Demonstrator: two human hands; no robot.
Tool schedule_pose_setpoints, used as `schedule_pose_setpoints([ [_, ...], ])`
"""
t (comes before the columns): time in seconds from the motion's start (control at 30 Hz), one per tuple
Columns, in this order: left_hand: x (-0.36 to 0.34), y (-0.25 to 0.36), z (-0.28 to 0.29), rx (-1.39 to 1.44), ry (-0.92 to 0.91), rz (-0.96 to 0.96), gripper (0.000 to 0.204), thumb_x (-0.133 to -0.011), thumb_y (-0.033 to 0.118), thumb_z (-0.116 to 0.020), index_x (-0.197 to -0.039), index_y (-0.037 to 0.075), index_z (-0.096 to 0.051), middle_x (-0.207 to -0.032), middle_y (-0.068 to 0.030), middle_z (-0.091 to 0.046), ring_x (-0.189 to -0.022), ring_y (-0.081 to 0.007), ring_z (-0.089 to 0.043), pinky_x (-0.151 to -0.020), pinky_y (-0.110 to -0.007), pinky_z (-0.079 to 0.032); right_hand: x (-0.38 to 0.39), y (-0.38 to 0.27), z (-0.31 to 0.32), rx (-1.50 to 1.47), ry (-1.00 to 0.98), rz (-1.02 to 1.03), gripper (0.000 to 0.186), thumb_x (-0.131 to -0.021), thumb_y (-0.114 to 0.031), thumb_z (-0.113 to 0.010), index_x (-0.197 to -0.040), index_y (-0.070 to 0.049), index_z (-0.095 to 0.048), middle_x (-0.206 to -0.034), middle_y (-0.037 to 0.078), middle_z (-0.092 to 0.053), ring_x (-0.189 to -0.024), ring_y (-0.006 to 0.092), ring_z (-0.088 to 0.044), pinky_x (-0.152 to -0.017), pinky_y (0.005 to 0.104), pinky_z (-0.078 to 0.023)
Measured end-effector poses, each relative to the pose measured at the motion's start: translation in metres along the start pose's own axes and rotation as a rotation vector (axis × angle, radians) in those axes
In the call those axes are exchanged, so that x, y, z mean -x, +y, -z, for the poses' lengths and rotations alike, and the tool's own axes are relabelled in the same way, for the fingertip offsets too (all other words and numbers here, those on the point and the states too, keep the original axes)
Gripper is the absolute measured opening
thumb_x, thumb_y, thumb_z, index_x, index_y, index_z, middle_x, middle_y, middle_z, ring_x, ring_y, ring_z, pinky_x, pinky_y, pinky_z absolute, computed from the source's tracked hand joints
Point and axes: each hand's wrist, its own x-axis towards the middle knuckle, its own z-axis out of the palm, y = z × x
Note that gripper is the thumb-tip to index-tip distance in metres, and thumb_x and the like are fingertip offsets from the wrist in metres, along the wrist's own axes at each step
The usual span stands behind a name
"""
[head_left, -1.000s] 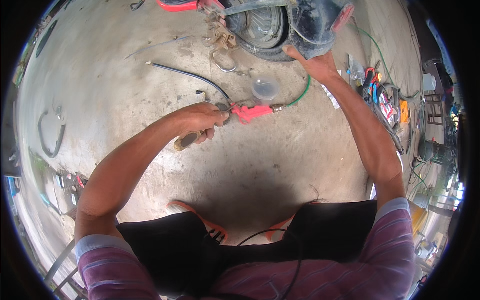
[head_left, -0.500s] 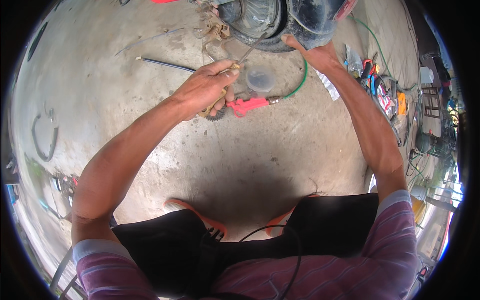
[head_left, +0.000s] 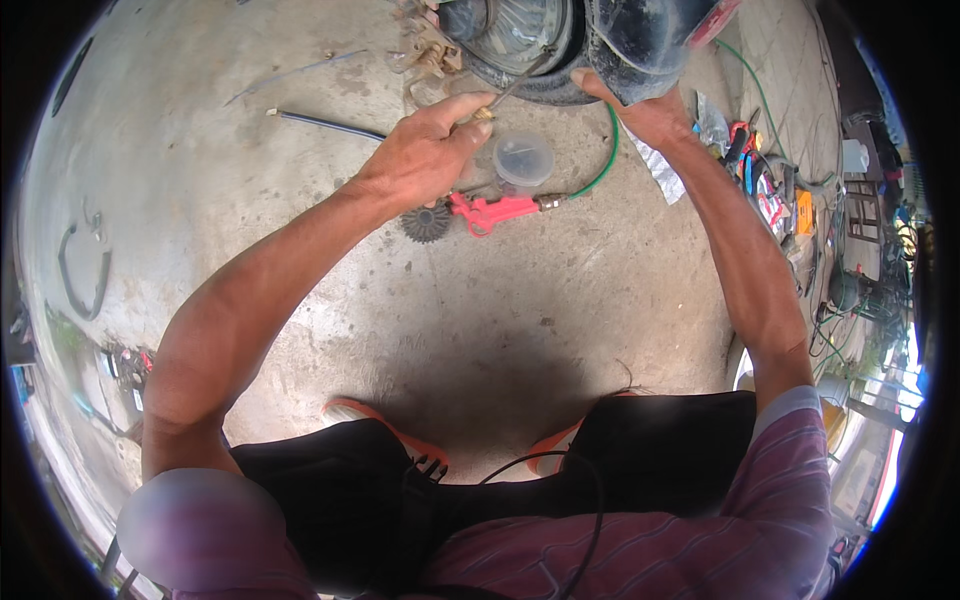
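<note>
My left hand (head_left: 430, 145) is closed around a slim metal-shafted tool (head_left: 518, 80), which looks like a screwdriver; its handle is mostly hidden in my palm. The tool's tip reaches the rim of a dusty wheel (head_left: 528, 40) at the top. My right hand (head_left: 655, 115) grips the lower edge of a black mudguard-like part (head_left: 635, 50) beside the wheel, thumb toward the tyre and fingers mostly hidden. Below my left hand lie a dark toothed gear (head_left: 427, 224) and a red air blow gun (head_left: 495, 210). A clear round plastic tub (head_left: 523, 160) stands close by.
A green hose (head_left: 610, 150) curves from the blow gun toward the wheel. Left of my left hand lies a dark rod (head_left: 330, 124). Rusty metal parts (head_left: 425, 45) sit beside the wheel. Packets and tools (head_left: 765, 190) clutter the right side; a bent tube (head_left: 85, 285) lies far left.
My left hand has moved slightly up and right, turning so its back shows more, and the tool tip has gone further toward the wheel. The gear is more exposed. The mudguard-like part has shifted slightly right.
</note>
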Motion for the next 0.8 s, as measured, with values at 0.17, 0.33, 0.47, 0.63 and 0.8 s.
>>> schedule_pose_setpoints([
  [0.17,-0.001,-0.009,0.0,-0.082,0.071,-0.064,0.047,-0.107,0.033,-0.053,-0.15,0.014,-0.055,-0.095,-0.015,-0.071,-0.093,-0.0264,-0.068,-0.092,-0.042,-0.052,0.002,0.003,-0.008,0.035,0.189,0.146,0.051,-0.086,-0.045,-0.084,-0.115,-0.004,-0.072,-0.107,0.008,-0.074,-0.1,0.0233,-0.066,-0.094,0.0387,-0.052],
  [0.33,-0.001,-0.012,0.0,-0.164,0.087,-0.129,0.047,-0.107,0.027,-0.055,-0.152,0.014,-0.051,-0.096,-0.012,-0.07,-0.086,-0.0219,-0.066,-0.084,-0.037,-0.053,0.003,-0.007,0.004,-0.027,0.051,0.008,0.062,-0.085,-0.049,-0.083,-0.129,-0.008,-0.067,-0.127,0.011,-0.071,-0.118,0.0261,-0.064,-0.104,0.0394,-0.049],
  [0.47,-0.005,-0.03,-0.005,-0.226,0.251,-0.37,0.04,-0.104,0.023,-0.057,-0.142,0.012,-0.058,-0.086,-0.0216,-0.071,-0.079,-0.0404,-0.071,-0.078,-0.05,-0.056,0.0,0.002,0.001,-0.033,0.125,0.002,0.059,-0.083,-0.049,-0.086,-0.119,-0.005,-0.072,-0.114,0.01,-0.074,-0.106,0.0235,-0.067,-0.098,0.0385,-0.051],
  [0.63,0.0,-0.025,-0.003,-0.313,0.218,-0.306,0.044,-0.105,0.019,-0.057,-0.148,0.014,-0.052,-0.109,-0.0256,-0.071,-0.098,-0.0455,-0.069,-0.084,-0.049,-0.056,0.005,-0.015,0.001,-0.042,0.118,0.036,0.064,-0.083,-0.05,-0.086,-0.124,-0.004,-0.071,-0.119,0.011,-0.074,-0.11,0.0242,-0.067,-0.1,0.0379,-0.051],
  [0.8,0.003,-0.022,-0.003,-0.357,0.232,-0.314,0.044,-0.105,0.019,-0.056,-0.148,0.013,-0.051,-0.102,-0.0257,-0.071,-0.09,-0.0448,-0.071,-0.08,-0.05,-0.056,0.008,-0.021,0.002,0.01,0.155,0.032,0.064,-0.083,-0.05,-0.086,-0.124,-0.003,-0.072,-0.119,0.012,-0.074,-0.111,0.0241,-0.067,-0.101,0.0373,-0.051],
])
